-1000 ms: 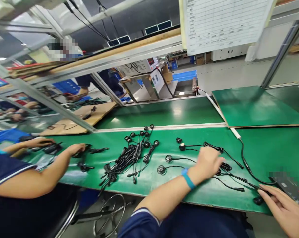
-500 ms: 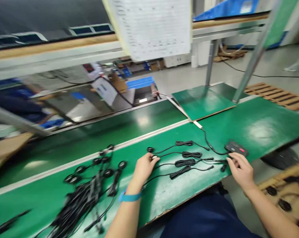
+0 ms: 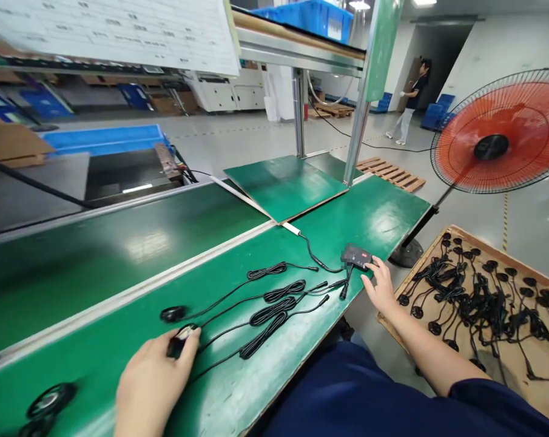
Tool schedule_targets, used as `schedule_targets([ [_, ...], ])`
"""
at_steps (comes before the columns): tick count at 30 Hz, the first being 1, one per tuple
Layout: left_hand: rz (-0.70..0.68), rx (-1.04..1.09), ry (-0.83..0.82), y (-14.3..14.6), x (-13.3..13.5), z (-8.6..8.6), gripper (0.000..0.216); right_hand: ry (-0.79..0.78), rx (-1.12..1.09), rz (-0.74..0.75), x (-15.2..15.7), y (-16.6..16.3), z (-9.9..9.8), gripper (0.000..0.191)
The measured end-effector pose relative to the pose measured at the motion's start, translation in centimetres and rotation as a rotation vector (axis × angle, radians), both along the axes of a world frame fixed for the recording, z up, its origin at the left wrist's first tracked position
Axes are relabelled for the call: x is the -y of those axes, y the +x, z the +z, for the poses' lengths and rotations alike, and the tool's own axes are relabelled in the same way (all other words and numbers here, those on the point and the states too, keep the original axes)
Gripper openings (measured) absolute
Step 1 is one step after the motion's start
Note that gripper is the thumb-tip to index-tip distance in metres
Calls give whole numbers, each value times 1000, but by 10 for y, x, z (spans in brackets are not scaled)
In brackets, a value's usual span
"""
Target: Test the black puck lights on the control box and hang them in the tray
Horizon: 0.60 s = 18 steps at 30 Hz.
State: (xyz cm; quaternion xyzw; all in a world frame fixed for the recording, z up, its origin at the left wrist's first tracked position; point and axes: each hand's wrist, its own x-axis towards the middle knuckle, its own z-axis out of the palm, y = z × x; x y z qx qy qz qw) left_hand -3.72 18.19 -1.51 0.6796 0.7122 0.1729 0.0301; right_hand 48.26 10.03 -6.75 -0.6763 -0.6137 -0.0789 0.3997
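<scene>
My left hand (image 3: pixel 158 376) is closed around a round black disc-shaped device (image 3: pixel 178 341), its thumb and fingers on the rim. A second black disc (image 3: pixel 173 313) lies just beyond it. Several thin black cables with coiled, bundled middles (image 3: pixel 274 308) run side by side across the green bench to small plugs at the right. Near those plugs rests a flat black control box (image 3: pixel 357 257) with a small red mark. My right hand (image 3: pixel 383 288) is at its right edge, fingers apart and fingertips touching or almost touching the box; it grips nothing.
A raised green board (image 3: pixel 287 185) sits at the back of the bench, beside a metal post (image 3: pixel 358 133). On the right stand a cardboard tray (image 3: pixel 395 297) full of black cabled discs and a large red fan (image 3: pixel 501 133). Another person (image 3: pixel 413 100) is in the far background.
The view has swung right, bringing the fan and cable tray into sight. My right hand has shifted from the cable plugs to the control box's edge, fingers opened. My left hand stays at a disc.
</scene>
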Motion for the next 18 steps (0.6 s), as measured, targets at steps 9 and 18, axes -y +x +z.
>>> schedule_targets([
  [9,-21,53,96,12,9,1,50,21,107,20,-7,14,1,35],
  [18,2,84,79,16,12,0,36,116,124,16,-16,20,-17,37],
])
